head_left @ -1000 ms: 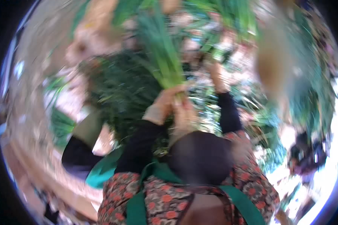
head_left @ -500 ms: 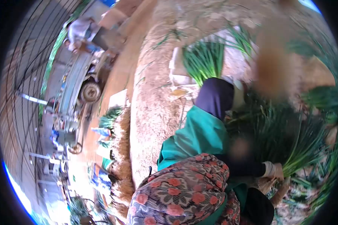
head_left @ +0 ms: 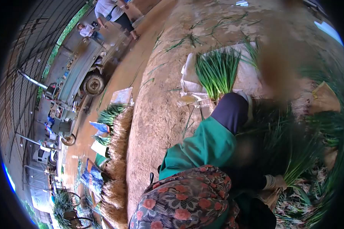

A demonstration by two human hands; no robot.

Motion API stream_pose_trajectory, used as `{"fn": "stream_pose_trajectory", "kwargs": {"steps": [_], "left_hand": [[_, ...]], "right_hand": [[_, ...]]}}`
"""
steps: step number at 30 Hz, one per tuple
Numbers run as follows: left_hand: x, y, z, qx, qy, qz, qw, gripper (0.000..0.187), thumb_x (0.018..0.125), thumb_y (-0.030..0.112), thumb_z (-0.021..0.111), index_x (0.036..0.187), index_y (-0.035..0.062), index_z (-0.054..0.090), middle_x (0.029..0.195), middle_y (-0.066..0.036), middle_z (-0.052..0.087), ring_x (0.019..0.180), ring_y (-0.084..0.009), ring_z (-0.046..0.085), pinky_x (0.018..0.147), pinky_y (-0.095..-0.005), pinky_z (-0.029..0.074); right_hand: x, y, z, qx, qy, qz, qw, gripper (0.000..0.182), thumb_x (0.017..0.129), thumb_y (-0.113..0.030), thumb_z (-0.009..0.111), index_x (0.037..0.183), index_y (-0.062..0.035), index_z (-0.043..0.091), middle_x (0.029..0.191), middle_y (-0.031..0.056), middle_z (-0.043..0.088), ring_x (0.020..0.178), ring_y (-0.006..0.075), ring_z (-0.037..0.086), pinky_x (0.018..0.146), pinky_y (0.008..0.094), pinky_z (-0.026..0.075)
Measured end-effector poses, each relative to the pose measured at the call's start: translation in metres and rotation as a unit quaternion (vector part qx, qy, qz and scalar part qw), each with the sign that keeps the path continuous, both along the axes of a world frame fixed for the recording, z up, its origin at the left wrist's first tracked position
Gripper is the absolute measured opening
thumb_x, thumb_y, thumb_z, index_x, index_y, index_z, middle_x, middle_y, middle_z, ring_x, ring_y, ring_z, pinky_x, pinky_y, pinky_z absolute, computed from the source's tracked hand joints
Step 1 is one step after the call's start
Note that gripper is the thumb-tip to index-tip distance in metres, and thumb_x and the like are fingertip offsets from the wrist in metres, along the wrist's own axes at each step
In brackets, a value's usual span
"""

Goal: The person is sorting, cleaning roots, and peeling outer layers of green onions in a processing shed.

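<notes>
My left hand [head_left: 278, 182], with a pale cuff at a dark sleeve, is closed around the base of a bunch of spring onions [head_left: 299, 164]. Their green leaves fan up and to the right. Just below is a blurred brownish patch where my right hand is hard to make out; its fingers do not show. Another bunch of spring onions [head_left: 218, 72] lies fanned out on a whitish sack [head_left: 248, 78], roots towards my dark-covered knee [head_left: 230, 112]. More loose spring onions [head_left: 317, 208] and pale trimmings lie around the hands. A blurred brown smear covers part of the view.
The view is tilted. Rows of bundled spring onions [head_left: 116, 160] with pale roots lie along the packed earth [head_left: 149, 114]. Behind them stand a truck-like vehicle [head_left: 74, 82] and a motorcycle [head_left: 67, 139]. Two people [head_left: 112, 11] are near the vehicle. A brown sack [head_left: 325, 98] lies far right.
The view has shifted, so the sack and fanned bunch sit slightly lower and further right. The left hand still holds its bunch. The right hand, visible below it before, is now obscured.
</notes>
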State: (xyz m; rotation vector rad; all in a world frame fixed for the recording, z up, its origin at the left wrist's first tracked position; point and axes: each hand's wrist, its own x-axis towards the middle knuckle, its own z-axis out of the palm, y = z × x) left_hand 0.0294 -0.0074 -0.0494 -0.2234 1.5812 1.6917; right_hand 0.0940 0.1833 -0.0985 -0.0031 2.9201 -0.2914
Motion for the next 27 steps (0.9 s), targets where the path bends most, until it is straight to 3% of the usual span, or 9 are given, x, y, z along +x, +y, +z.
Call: {"fn": "stream_pose_trajectory", "kwargs": {"steps": [5, 6, 12, 17, 19, 23, 24, 25, 27], "left_hand": [[0.016, 0.0, 0.01, 0.051, -0.093, -0.003, 0.994, 0.023, 0.068, 0.018, 0.071, 0.078, -0.001, 0.067, 0.074, -0.014, 0.063, 0.069, -0.024, 0.06, 0.059, -0.0398, 0.046], [0.017, 0.002, -0.004, 0.059, 0.083, -0.069, 0.992, 0.02, 0.072, 0.017, 0.069, 0.084, 0.0007, 0.067, 0.079, -0.014, 0.062, 0.072, -0.0229, 0.06, 0.061, -0.0391, 0.046], [0.017, -0.023, 0.021, 0.167, -0.045, -0.037, 0.984, 0.024, 0.08, 0.016, 0.064, 0.1, 0.0036, 0.061, 0.091, -0.012, 0.06, 0.081, -0.0208, 0.059, 0.069, -0.0367, 0.047], [0.01, -0.047, 0.061, 0.449, -0.239, 0.07, 0.858, 0.029, 0.086, 0.016, 0.059, 0.113, 0.006, 0.057, 0.101, -0.01, 0.059, 0.088, -0.0191, 0.058, 0.075, -0.0347, 0.048], [-0.033, -0.048, 0.088, 0.392, -0.214, 0.034, 0.894, 0.038, 0.086, 0.019, 0.058, 0.121, 0.0058, 0.048, 0.099, -0.006, 0.056, 0.087, -0.0137, 0.055, 0.076, -0.0317, 0.048], [-0.046, -0.015, 0.073, 0.504, -0.336, -0.044, 0.794, 0.048, 0.087, 0.017, 0.057, 0.129, 0.0026, 0.039, 0.084, -0.004, 0.056, 0.074, -0.0171, 0.057, 0.071, -0.0337, 0.048], [-0.04, -0.008, 0.057, 0.484, -0.34, -0.054, 0.805, 0.047, 0.087, 0.017, 0.058, 0.128, 0.0023, 0.041, 0.084, -0.005, 0.057, 0.075, -0.0181, 0.058, 0.071, -0.0344, 0.048], [-0.031, 0.002, 0.046, 0.461, -0.342, -0.061, 0.817, 0.045, 0.087, 0.017, 0.058, 0.126, 0.002, 0.042, 0.083, -0.005, 0.059, 0.076, -0.019, 0.059, 0.071, -0.035, 0.049], [-0.016, 0.017, 0.038, 0.375, -0.293, -0.067, 0.877, 0.034, 0.087, 0.017, 0.058, 0.117, 0.0033, 0.05, 0.082, -0.005, 0.058, 0.076, -0.0192, 0.058, 0.074, -0.036, 0.049]], "right_hand": [[0.009, -0.003, 0.003, -0.009, -0.015, -0.013, 1.0, 0.041, 0.084, -0.017, 0.054, 0.122, -0.0025, 0.049, 0.107, 0.0196, 0.058, 0.094, 0.0326, 0.057, 0.077, 0.0391, 0.046], [0.011, -0.004, 0.001, -0.011, -0.015, -0.014, 1.0, 0.041, 0.084, -0.018, 0.054, 0.122, -0.0023, 0.049, 0.108, 0.0196, 0.058, 0.094, 0.0326, 0.057, 0.078, 0.0392, 0.046], [0.049, 0.012, 0.0, -0.041, -0.04, -0.033, 0.998, 0.042, 0.084, -0.021, 0.055, 0.12, -0.001, 0.05, 0.108, 0.02, 0.059, 0.098, 0.0328, 0.057, 0.081, 0.04, 0.046], [0.153, 0.011, 0.024, -0.191, -0.243, -0.08, 0.948, 0.044, 0.083, -0.024, 0.056, 0.119, 0.0002, 0.05, 0.108, 0.0203, 0.059, 0.101, 0.033, 0.057, 0.084, 0.0407, 0.045], [0.153, 0.003, 0.019, -0.289, -0.275, -0.11, 0.91, 0.045, 0.083, -0.026, 0.057, 0.119, 0.0006, 0.05, 0.108, 0.0205, 0.059, 0.102, 0.0331, 0.057, 0.085, 0.041, 0.045], [0.099, 0.025, 0.066, 0.188, 0.127, -0.065, 0.972, 0.028, 0.084, -0.02, 0.053, 0.105, 0.0, 0.055, 0.097, 0.0171, 0.062, 0.086, 0.0297, 0.061, 0.075, 0.0391, 0.048], [0.083, 0.048, 0.046, -0.116, 0.144, -0.279, 0.942, 0.029, 0.087, -0.021, 0.052, 0.108, -0.0008, 0.055, 0.098, 0.0153, 0.062, 0.085, 0.0261, 0.061, 0.076, 0.0376, 0.048], [0.072, 0.072, 0.02, -0.41, 0.15, -0.449, 0.78, 0.031, 0.09, -0.022, 0.051, 0.112, -0.0016, 0.055, 0.1, 0.0136, 0.062, 0.084, 0.0225, 0.062, 0.076, 0.036, 0.049], [0.043, 0.089, 0.017, -0.426, 0.193, -0.375, 0.8, 0.031, 0.091, -0.021, 0.052, 0.116, -0.0036, 0.055, 0.099, 0.0106, 0.063, 0.08, 0.0163, 0.061, 0.071, 0.03, 0.05]]}}
